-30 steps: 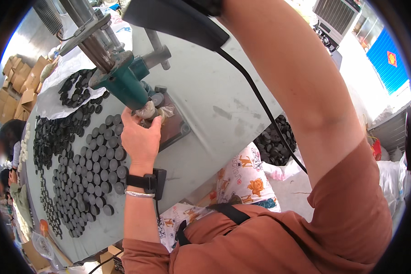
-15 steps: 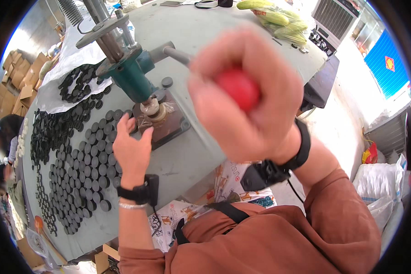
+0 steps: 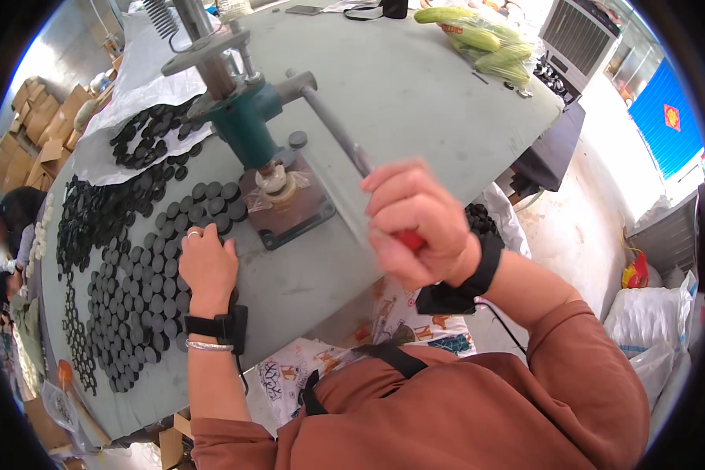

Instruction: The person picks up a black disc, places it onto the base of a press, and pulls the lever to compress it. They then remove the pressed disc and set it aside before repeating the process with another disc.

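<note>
My right hand (image 3: 421, 223) is wrapped round the red knob (image 3: 410, 239) at the end of a grey lever (image 3: 338, 131). The lever runs to a green hand press (image 3: 247, 125) standing on the table. Under its ram sits a whitish round die (image 3: 274, 184) with clear film about it, above a dark base plate (image 3: 305, 210). Left of the press, my left hand (image 3: 209, 266) rests at the edge of many round dark grey caps (image 3: 137, 301). Its fingers are curled, and their tips and anything in them are hidden.
More black caps (image 3: 94, 215) lie piled at the left and on a white sheet (image 3: 164, 92). One cap (image 3: 298, 139) sits behind the base plate. A bag of green vegetables (image 3: 486, 39) lies at the far right. Cardboard boxes (image 3: 59, 117) and people are at the left.
My right hand has moved down and away from the camera with the lever knob. My left hand has drawn back from the press die to the caps, its fingers now curled.
</note>
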`<state>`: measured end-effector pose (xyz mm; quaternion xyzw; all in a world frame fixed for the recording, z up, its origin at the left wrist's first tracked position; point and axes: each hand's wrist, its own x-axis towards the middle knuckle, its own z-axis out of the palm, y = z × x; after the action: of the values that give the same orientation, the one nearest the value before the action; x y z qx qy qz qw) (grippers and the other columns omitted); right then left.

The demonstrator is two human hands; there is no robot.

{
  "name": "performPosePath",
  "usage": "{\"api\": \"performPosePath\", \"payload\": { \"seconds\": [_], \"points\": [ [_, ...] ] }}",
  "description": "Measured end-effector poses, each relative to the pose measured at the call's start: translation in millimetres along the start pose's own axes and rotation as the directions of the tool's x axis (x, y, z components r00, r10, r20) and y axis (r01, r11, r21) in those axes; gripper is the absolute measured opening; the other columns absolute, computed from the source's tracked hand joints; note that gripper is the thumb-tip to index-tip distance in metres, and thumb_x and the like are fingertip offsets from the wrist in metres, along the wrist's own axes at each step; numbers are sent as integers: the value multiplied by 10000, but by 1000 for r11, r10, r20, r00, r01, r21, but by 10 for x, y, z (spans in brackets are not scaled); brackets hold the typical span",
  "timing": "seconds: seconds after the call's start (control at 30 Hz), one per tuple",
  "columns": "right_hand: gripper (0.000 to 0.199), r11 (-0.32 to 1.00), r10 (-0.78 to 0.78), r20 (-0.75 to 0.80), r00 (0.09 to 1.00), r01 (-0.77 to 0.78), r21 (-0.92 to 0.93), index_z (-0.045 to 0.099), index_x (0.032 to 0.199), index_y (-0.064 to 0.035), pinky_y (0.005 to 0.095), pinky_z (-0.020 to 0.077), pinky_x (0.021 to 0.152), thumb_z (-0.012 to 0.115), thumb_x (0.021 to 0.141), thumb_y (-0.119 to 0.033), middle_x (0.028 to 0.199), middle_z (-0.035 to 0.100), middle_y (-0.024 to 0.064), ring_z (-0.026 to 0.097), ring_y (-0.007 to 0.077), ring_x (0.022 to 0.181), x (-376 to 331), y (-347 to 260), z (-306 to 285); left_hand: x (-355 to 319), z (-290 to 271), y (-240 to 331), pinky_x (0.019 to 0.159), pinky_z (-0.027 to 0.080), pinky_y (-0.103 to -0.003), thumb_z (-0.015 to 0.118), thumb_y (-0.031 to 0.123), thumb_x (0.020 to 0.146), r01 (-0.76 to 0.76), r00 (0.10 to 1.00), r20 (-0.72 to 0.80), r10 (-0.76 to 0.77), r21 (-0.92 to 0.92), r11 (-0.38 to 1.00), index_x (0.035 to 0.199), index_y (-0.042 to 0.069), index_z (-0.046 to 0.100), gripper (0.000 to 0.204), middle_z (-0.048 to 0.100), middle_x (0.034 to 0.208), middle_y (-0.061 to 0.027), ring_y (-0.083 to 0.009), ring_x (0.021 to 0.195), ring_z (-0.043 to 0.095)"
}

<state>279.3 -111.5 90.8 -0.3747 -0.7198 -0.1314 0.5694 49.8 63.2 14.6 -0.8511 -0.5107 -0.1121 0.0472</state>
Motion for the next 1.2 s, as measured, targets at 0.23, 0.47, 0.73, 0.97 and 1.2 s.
{"api": "performPosePath", "payload": {
  "seconds": [0.23, 0.47, 0.73, 0.97, 1.2],
  "points": [
    [81, 975, 141, 223, 965, -95, -203, 544, 711, -21, 327, 395, 454, 586, 764, -65, 548, 516, 87, 486, 214, 460, 1581, 247, -324, -1, -12, -139, 798, 490, -413, 720, 187, 774, -121, 993, 11, 120, 23, 992, 1173, 54, 589, 440, 643, 1056, -100, -280, 1026, 575],
    [91, 653, -156, 249, 956, 289, -701, 633, 777, -41, 403, 532, 580, 569, 811, -96, 664, 655, 150, 678, 313, 646, 2434, 1152, 110, 31, -109, 82, 815, 480, -401, 721, 187, 774, -124, 990, -106, 89, -391, 912, 1204, 21, 548, 493, 657, 993, -102, -291, 957, 603],
    [135, 521, -153, 240, 959, 284, -805, 657, 861, -55, 436, 538, 632, 539, 839, -116, 760, 683, 164, 695, 317, 758, 2509, 1238, 215, 371, -15, 730, 814, 496, -397, 745, 191, 754, -160, 983, -173, 61, -647, 746, 1293, 54, 477, 618, 673, 1023, -116, -298, 912, 645],
    [142, 544, -98, 241, 966, 255, -800, 663, 850, -47, 443, 542, 667, 551, 828, -133, 767, 682, 186, 692, 335, 762, 2482, 1200, 244, 378, 21, 804, 834, 497, -361, 795, 227, 715, -38, 991, -105, -78, -802, 596, 1332, 43, 438, 737, 691, 1021, -122, -257, 907, 667],
    [382, 917, 335, -126, 934, -354, -184, 621, 671, 114, 425, 493, 625, 528, 800, -233, 632, 599, 283, 637, 347, 628, 2100, 518, 47, 375, -15, 864, 856, 494, -307, 815, 184, 730, 22, 992, -52, -118, -833, 552, 1308, -18, 447, 715, 657, 1073, -129, -196, 945, 644]
  ]
}}
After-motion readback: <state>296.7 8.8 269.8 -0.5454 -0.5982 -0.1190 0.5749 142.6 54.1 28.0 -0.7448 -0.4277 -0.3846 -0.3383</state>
